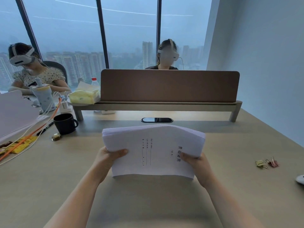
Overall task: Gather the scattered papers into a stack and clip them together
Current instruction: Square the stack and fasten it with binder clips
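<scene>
At the centre of the frame, above the worktop (164, 203), the left hand (107, 157) and right hand (196, 163) grip the thick, floppy paper stack (153, 150) by its side edges, clips (267, 163) lying at right.

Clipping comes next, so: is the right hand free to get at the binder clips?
Probably not yet: the right hand grips the paper stack. The binder clips lie on bare desk to its right, unobstructed.
</scene>
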Demonstrator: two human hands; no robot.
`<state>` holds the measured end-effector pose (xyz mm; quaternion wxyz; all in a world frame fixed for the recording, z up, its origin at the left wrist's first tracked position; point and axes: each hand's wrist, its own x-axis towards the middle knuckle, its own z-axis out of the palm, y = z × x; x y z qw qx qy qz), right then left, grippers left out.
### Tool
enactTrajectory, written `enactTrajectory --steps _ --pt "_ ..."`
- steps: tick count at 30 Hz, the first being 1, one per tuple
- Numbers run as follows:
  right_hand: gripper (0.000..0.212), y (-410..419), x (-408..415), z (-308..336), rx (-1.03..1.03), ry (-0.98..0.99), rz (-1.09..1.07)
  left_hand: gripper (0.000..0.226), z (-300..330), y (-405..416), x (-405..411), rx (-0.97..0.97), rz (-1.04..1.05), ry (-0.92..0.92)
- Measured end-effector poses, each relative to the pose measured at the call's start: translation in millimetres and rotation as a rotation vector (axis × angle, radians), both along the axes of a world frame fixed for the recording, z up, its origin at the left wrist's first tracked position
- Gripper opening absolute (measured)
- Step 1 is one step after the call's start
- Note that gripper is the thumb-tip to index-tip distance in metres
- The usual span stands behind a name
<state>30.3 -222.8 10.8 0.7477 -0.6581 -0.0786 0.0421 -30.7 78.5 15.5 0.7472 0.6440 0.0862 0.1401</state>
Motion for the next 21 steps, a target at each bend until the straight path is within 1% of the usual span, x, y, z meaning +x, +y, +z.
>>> enactTrajectory --steps 3,5,7,10,12,14,16,17,19,21 --pt "0.018 1 2 4 -0.072 -0.028 -0.063 0.081 0 -4 0 -0.040 0.018 -0.009" --pt "0.018 3 7 11 -0.127 -0.063 -0.118 0.068 2 -8 1 -0.062 0.035 -0.027" --pt "0.026 5 14 25 -0.206 -0.127 -0.172 0.050 7 -11 1 -0.075 0.065 -0.057" --pt "0.042 6 22 62 -0.418 -0.273 -0.199 0.031 16 -9 5 -0.057 0.165 -0.093" --pt "0.033 6 21 93 -0.551 -0.404 -0.186 0.024 25 -6 7 -0.036 0.237 -0.120" --pt "0.035 7 17 125 -0.713 -0.539 -0.187 0.020 36 -2 8 0.092 0.288 -0.152" --pt "0.034 10 9 155 -0.898 -0.656 -0.195 0.019 47 -1 8 0.240 0.311 -0.189" --pt "0.031 12 4 169 -0.968 -0.707 -0.185 0.022 53 0 9 0.309 0.316 -0.193" --pt "0.023 18 -4 190 -1.094 -0.794 -0.161 0.036 64 -3 11 0.444 0.297 -0.184" --pt "0.018 26 -12 206 -1.234 -0.915 -0.105 0.050 73 -9 13 0.494 0.208 -0.188"
